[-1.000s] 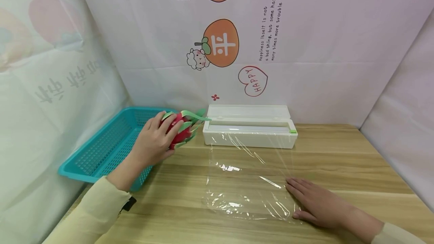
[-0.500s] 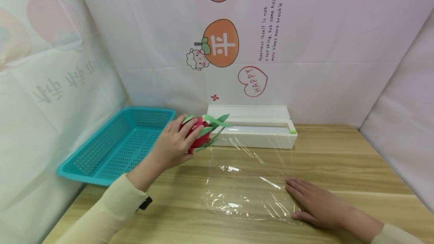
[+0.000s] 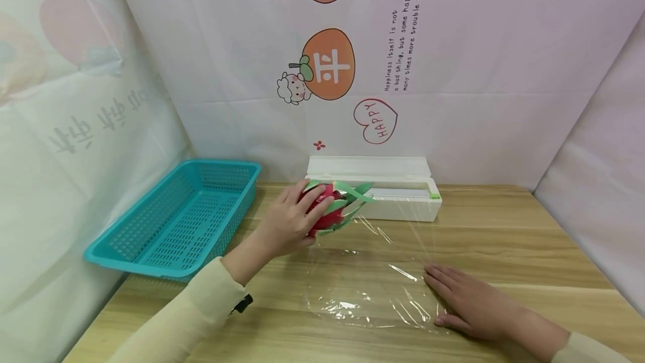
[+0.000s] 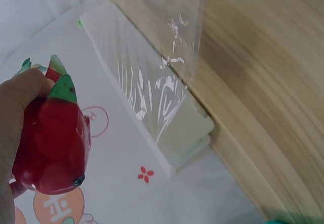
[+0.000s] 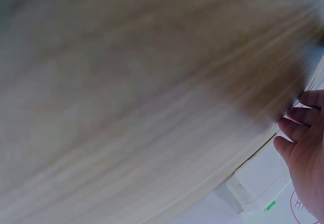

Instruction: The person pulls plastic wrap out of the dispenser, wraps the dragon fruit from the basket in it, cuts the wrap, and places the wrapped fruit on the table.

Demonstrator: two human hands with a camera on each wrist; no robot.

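My left hand [image 3: 289, 220] grips a red dragon fruit [image 3: 330, 212] with green leafy scales, raised over the left part of the cling film. In the left wrist view the fruit [image 4: 53, 138] shows its smooth red side, with fingers curled round it. A clear sheet of cling film [image 3: 368, 290] stretches from the white dispenser box [image 3: 403, 209] forward over the wooden table. The box's lid stands up at the back. My right hand [image 3: 471, 304] lies flat with extended fingers at the film's right edge; its fingertips [image 5: 283, 123] also show in the right wrist view.
A teal plastic basket [image 3: 181, 228] with perforated walls stands on the left of the wooden table [image 3: 504, 228]. Printed white cloth [image 3: 468, 60] rises behind the box and along both sides.
My left hand has carried the dragon fruit rightward from beside the basket to over the film, in front of the dispenser box. The right hand has stayed in place.
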